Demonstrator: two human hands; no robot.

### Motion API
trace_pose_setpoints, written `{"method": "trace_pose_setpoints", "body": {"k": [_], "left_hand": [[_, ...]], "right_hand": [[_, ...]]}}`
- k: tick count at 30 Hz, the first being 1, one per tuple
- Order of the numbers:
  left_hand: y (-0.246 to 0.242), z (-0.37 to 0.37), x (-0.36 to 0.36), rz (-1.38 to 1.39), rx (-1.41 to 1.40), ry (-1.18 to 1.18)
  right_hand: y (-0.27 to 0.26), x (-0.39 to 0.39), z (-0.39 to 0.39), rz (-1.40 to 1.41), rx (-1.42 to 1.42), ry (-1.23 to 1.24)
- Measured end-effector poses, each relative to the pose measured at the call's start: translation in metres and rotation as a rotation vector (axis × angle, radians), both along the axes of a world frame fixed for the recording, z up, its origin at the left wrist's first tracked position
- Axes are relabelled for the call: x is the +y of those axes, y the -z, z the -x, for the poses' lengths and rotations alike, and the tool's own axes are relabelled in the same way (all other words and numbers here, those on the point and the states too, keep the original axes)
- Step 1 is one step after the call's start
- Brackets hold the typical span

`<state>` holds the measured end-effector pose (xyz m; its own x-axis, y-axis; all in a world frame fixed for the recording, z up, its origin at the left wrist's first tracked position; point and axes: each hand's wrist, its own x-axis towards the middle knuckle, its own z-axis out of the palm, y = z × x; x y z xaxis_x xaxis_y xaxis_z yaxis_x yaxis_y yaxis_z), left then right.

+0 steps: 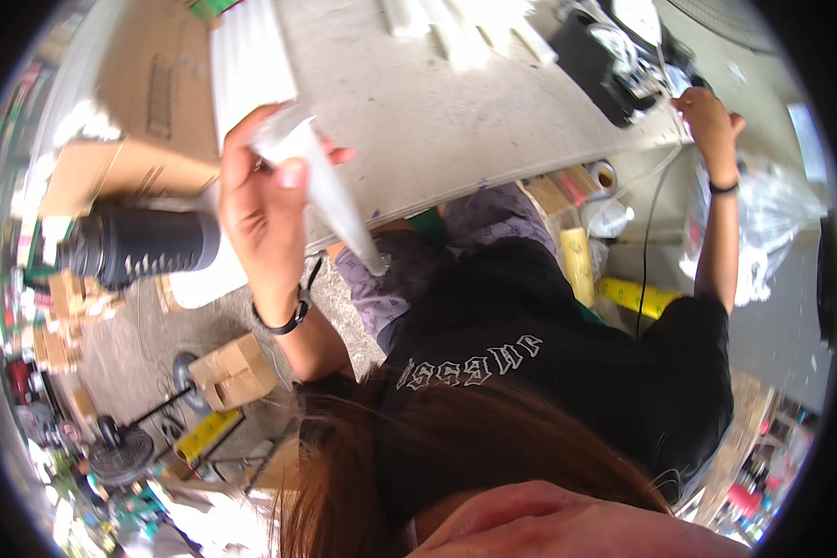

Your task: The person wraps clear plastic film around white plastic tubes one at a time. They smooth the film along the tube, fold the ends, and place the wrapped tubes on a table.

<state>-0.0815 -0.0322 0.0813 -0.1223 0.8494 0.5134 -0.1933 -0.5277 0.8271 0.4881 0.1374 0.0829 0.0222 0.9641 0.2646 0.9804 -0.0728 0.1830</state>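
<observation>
My left hand (261, 202), with a black watch at the wrist, grips a long, whitish, translucent tube-like item (338, 202). Clear film shows around its upper end, and its narrower end points down over my lap. At the right end of the table (418, 146), my right hand (710, 129) reaches out with bent fingers beside a white cord (678, 129). Whether those fingers hold the cord is unclear. Next to that hand sits a black device or case (600, 77) with white and metal parts. Several white lengths (460, 35) lie at the table's far side, washed out by glare.
Cardboard boxes (160, 84) and a dark bottle (143, 240) stand at left. A clear plastic bag (760, 209) hangs below my right arm. Under the table are yellow rolls (577, 265) and a black cable (652, 230). A fan (122, 450) stands on the floor.
</observation>
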Motion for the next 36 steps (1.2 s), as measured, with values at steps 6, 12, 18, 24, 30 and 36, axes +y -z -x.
{"method": "trace_pose_setpoints", "body": {"k": [6, 12, 18, 24, 30, 36], "left_hand": [[-0.015, -0.016, -0.01, -0.121, 0.168, -0.082], [-0.015, -0.014, -0.025, -0.215, 0.371, -0.218], [-0.017, -0.025, -0.029, -0.228, 0.353, -0.269], [-0.016, -0.016, -0.029, -0.315, 0.462, -0.266], [-0.006, -0.016, -0.025, -0.361, 0.405, -0.265], [-0.007, -0.015, -0.029, -0.26, 0.378, -0.25]], "right_hand": [[-0.076, -0.046, 0.177, 0.311, 0.842, -0.884], [-0.139, -0.055, 0.3, 1.065, 1.178, -1.185], [-0.148, -0.073, 0.359, 0.932, 0.874, -1.547], [-0.161, -0.084, 0.365, 1.036, 0.638, -1.406], [-0.148, -0.064, 0.375, 1.437, 0.792, -1.197], [-0.124, -0.061, 0.381, 1.671, 0.897, -0.986]]}}
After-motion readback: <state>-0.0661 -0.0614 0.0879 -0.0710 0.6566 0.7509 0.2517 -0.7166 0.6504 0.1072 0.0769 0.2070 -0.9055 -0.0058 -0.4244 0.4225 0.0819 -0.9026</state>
